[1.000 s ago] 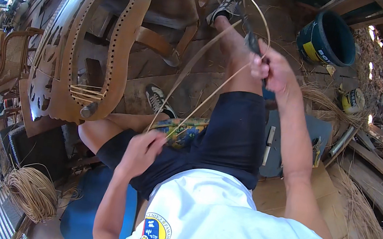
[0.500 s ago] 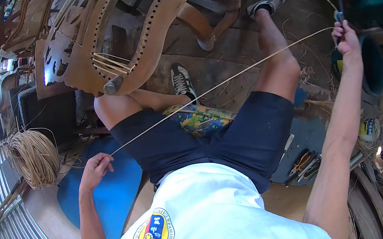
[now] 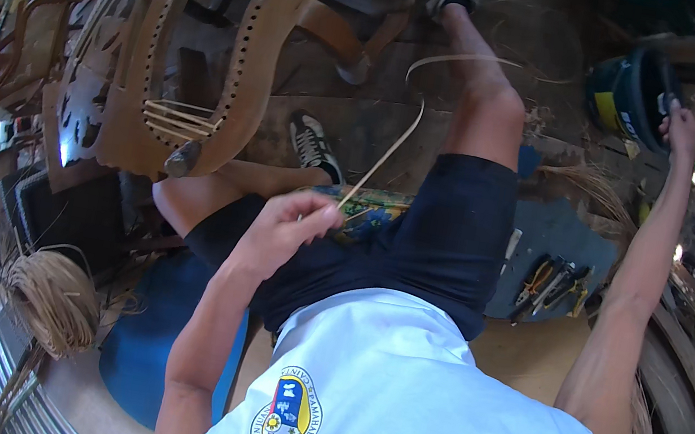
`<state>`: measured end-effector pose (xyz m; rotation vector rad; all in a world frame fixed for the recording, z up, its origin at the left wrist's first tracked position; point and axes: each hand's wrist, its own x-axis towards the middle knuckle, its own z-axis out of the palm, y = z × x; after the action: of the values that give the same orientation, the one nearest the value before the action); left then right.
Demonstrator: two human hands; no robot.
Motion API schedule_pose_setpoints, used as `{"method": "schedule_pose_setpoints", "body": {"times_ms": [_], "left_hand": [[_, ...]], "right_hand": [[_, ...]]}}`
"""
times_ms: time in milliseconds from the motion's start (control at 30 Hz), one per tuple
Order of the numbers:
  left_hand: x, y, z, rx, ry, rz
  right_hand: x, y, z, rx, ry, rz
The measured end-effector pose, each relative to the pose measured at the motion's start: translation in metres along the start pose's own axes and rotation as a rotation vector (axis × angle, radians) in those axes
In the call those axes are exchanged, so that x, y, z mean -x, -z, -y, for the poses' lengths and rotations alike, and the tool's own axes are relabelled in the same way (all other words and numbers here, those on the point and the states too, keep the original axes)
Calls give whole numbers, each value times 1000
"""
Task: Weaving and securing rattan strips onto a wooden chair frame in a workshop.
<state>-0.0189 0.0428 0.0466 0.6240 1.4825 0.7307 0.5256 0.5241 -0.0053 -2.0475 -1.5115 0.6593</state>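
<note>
Since the last frame, our left hand (image 3: pixel 284 230) has moved up beside centre, our right hand (image 3: pixel 682 132) has dropped towards 2 o'clock, and the taut cane strip (image 3: pixel 407 136) has gone slack. In the head view, our left thumb and fingertips pinch the strip, which curls towards 1 o'clock. Our right fingers are curled at the dark bucket (image 3: pixel 606 85); we cannot tell what they grip. A drilled chair frame (image 3: pixel 262 49) stands at 10 o'clock.
</note>
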Motion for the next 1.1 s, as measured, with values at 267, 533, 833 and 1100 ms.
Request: {"method": "schedule_pose_setpoints", "body": {"times_ms": [267, 533, 833, 1100], "left_hand": [[-55, -55, -139, 114, -576, 1], [-5, -70, -73, -228, -385, -15], [12, -55, 4, -158, -356, -241], [17, -39, 19, -339, -239, -221]], "right_hand": [[289, -11, 57, -484, -73, 440], [422, -95, 126, -833, -58, 1081], [469, -154, 154, -846, -16, 943], [478, -175, 149, -771, -76, 931]]}}
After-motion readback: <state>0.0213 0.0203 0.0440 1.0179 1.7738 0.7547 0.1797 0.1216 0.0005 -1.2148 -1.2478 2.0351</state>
